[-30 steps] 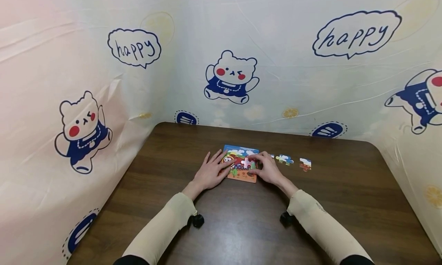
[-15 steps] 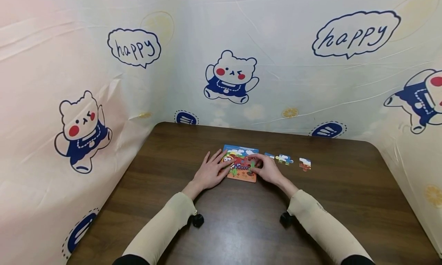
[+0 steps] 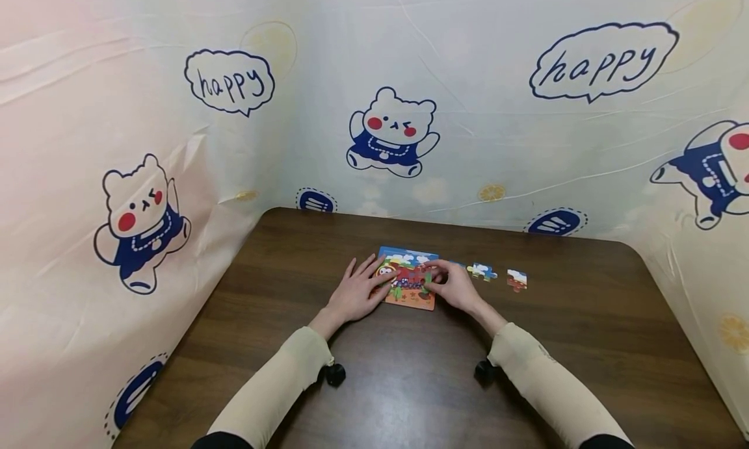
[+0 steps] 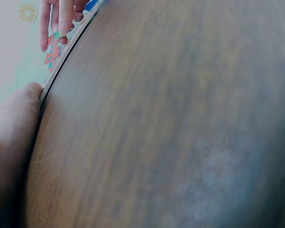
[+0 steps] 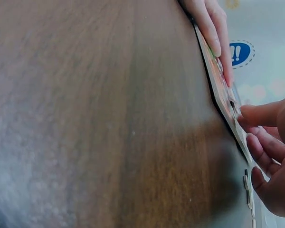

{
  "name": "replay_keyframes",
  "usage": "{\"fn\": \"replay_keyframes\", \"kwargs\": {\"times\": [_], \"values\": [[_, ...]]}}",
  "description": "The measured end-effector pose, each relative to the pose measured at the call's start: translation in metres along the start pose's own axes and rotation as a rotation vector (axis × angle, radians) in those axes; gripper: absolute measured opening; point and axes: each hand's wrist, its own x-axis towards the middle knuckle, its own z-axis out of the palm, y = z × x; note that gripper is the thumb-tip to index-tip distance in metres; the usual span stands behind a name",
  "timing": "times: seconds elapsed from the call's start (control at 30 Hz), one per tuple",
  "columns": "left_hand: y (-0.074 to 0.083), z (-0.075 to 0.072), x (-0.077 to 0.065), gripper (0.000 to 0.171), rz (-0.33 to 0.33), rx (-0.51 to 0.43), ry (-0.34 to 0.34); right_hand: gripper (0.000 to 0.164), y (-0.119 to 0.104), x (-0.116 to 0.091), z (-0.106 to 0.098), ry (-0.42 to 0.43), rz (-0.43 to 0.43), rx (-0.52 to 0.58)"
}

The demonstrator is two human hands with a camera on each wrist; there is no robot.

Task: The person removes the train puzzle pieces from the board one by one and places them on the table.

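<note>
A jigsaw puzzle (image 3: 408, 298) with a cartoon scene of blue sky, red figures and orange ground lies on the brown table. My left hand (image 3: 358, 292) rests on its left side, fingers spread. At the right side, the thumb and fingertips of my right hand (image 3: 458, 288) pinch a puzzle piece (image 3: 428, 280) with a green cactus on it. Whether this piece lies fully flat cannot be told. In the right wrist view, my right thumb and fingers (image 5: 263, 114) meet at the puzzle's edge, hiding most of the piece.
To the right of the puzzle lie a blue and white loose piece (image 3: 482, 271) and a red-brown one (image 3: 517, 279). Another blue piece is mostly hidden behind my right hand. A patterned cloth (image 3: 468, 143) hangs behind the table (image 3: 404, 384).
The piece in my right hand first showed a pale, shiny face; its green and red picture now lines up with the puzzle. The left hand has stayed in place.
</note>
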Motion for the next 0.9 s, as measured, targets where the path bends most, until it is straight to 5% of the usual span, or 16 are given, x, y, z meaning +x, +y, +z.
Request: {"fn": "replay_keyframes", "kwargs": {"times": [0.43,0.9], "values": [[0.000,-0.001,-0.001,0.050,-0.004,-0.013,0.001,0.046,0.006,-0.007,-0.008,0.032,0.042,0.109],[0.001,-0.001,-0.002,0.051,-0.005,-0.009,-0.005,0.044,0.021,-0.038,-0.038,0.032,0.039,0.172]]}}
